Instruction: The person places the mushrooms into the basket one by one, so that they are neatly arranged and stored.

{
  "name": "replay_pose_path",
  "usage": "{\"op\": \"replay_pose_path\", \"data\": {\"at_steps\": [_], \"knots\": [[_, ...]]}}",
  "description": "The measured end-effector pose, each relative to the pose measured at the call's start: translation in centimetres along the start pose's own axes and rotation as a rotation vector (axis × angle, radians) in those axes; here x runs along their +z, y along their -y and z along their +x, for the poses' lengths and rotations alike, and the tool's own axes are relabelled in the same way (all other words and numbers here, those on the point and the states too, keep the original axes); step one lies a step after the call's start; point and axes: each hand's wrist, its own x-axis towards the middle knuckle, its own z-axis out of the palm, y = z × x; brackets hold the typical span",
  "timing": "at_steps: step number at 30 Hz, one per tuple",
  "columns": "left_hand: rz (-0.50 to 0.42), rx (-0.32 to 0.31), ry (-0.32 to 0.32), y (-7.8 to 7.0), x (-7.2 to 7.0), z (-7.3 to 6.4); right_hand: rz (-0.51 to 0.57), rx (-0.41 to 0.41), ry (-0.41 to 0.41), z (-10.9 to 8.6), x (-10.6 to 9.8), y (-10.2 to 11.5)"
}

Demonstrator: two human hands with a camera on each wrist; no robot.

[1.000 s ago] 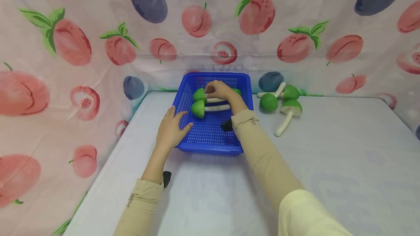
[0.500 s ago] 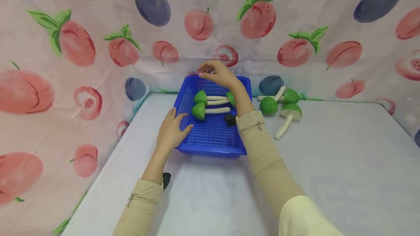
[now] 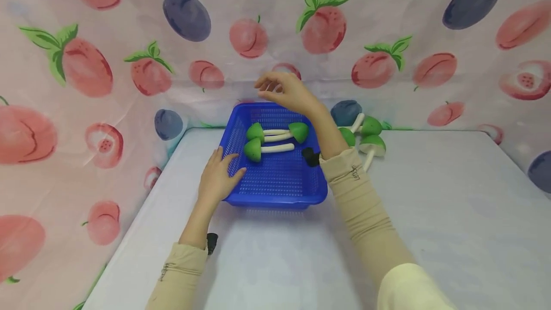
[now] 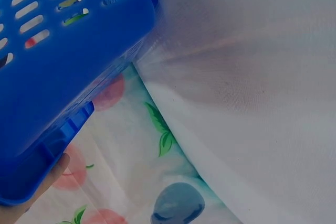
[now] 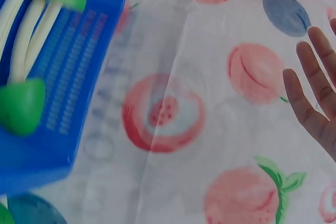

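Note:
In the head view, a blue plastic basket (image 3: 275, 200) stands in the middle of the table. Inside it lie three toy mushrooms (image 3: 277, 148) with green caps and white stems, side by side near the back. My left hand (image 3: 214, 181) rests at the basket's left rim with its fingers extended; the left wrist view shows a finger along the rim of the basket (image 4: 68, 72). Above the back rim hovers my right hand (image 3: 286, 90), fingers loosely bent and nothing in them. Its spread fingers (image 5: 320, 85) also show in the right wrist view, apart from the basket.
Right of the basket, a small pile of green mushrooms (image 3: 371, 142) lies on the white table (image 3: 430, 204), partly hidden by my right forearm. A cloth backdrop (image 3: 275, 27) printed with fruit rises behind the table and along its left side.
My right hand has come up out of the basket and away from the mushrooms, to over the back rim, holding nothing. The left hand has stayed at the left rim.

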Motion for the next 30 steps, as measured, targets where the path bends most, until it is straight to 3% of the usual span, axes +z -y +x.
{"op": "replay_pose_path", "data": {"at_steps": [6, 17, 30], "knots": [[0.0, 0.004, -0.009, 0.3, -0.1, -0.1, -0.045, 0.009, 0.015, -1.3, -1.0, -0.3], [0.009, 0.004, -0.004, 0.3, 0.2, 0.0, -0.145, 0.139, 0.079, -4.8, -3.1, -1.9], [0.002, -0.001, 0.005, 0.2, 0.1, -0.1, -0.246, 0.219, 0.092, -9.1, -5.8, -6.1]]}}
